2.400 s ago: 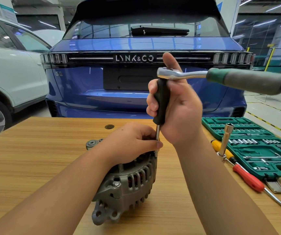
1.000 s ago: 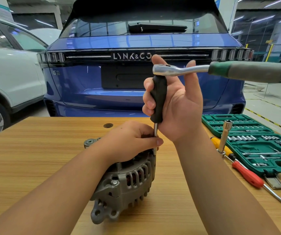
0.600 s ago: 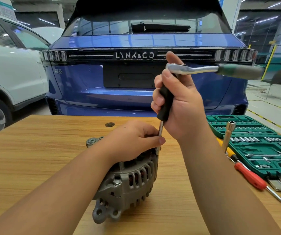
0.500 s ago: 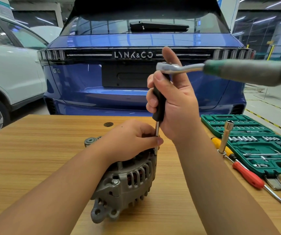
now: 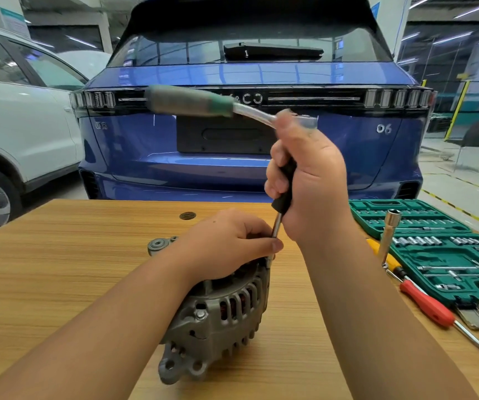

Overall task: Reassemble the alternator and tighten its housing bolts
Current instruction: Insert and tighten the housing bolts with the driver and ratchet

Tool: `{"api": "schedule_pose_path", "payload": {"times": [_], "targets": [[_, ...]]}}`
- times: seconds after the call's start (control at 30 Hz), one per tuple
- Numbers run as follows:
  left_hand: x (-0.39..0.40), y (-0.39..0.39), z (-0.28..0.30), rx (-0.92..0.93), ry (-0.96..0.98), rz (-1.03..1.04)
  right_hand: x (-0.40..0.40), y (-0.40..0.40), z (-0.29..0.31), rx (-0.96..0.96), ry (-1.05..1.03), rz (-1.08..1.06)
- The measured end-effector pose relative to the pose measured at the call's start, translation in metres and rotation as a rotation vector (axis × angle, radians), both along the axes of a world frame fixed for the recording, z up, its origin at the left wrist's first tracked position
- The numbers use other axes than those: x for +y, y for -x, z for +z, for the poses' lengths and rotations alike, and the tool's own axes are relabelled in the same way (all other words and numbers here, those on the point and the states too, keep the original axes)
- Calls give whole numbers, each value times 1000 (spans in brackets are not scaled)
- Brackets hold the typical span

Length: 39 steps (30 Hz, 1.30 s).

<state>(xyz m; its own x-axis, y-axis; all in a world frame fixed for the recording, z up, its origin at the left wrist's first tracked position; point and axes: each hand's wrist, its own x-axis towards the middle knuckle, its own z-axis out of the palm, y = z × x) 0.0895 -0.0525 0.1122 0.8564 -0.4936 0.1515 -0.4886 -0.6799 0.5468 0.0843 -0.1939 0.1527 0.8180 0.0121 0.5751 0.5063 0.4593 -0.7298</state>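
A matt grey cast-metal alternator (image 5: 218,316) sits on a wood-grain table (image 5: 59,269). At three o'clock, a green plastic tool case (image 5: 446,272) holds shiny metal sockets.

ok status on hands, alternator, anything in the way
Left hand grips alternator top, steadying extension. Right hand grips extension handle; ratchet handle points left, blurred. Nothing in the way.

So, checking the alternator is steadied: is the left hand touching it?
Touching. The head view shows the left hand resting on top of the alternator, its fingers curled over the housing and pinching the extension bar.
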Motion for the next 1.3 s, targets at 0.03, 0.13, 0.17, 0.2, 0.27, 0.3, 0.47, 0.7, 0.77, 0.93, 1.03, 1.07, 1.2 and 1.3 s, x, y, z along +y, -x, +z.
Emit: {"api": "schedule_pose_path", "payload": {"times": [0.03,0.13,0.17,0.2,0.27,0.3,0.47,0.7,0.77,0.93,1.03,1.07,1.2,1.3], "targets": [[0,0,0,-2,-8,3,0,-2,0,7,27,-53],[0,-1,0,-4,-6,12,0,-3,0,46,6,109],[0,-1,0,-5,1,12,0,-4,0,56,-35,190],[0,-1,0,-5,7,11,-1,-5,-1,55,-69,236],[0,-1,1,-9,7,8,-2,-6,-5,-22,-93,194],[-1,-1,1,-13,1,8,-1,-6,-7,-67,-90,154],[-1,0,0,-4,-6,18,3,-6,-8,-124,-55,142],[-1,1,1,1,14,7,-6,-7,-7,-52,-147,417],[-1,1,1,-1,11,7,-5,-6,-5,10,-139,369],[0,0,-1,-3,-7,3,-2,-3,-1,26,-3,-40],[0,-1,0,-13,-5,10,-8,-4,-1,85,-22,141],[0,-1,0,-9,-1,11,-9,-4,-1,90,-61,247],[-1,0,1,7,2,14,-5,-5,-4,-51,-91,248],[0,1,1,16,10,28,3,-3,-5,-117,-50,180]]}}
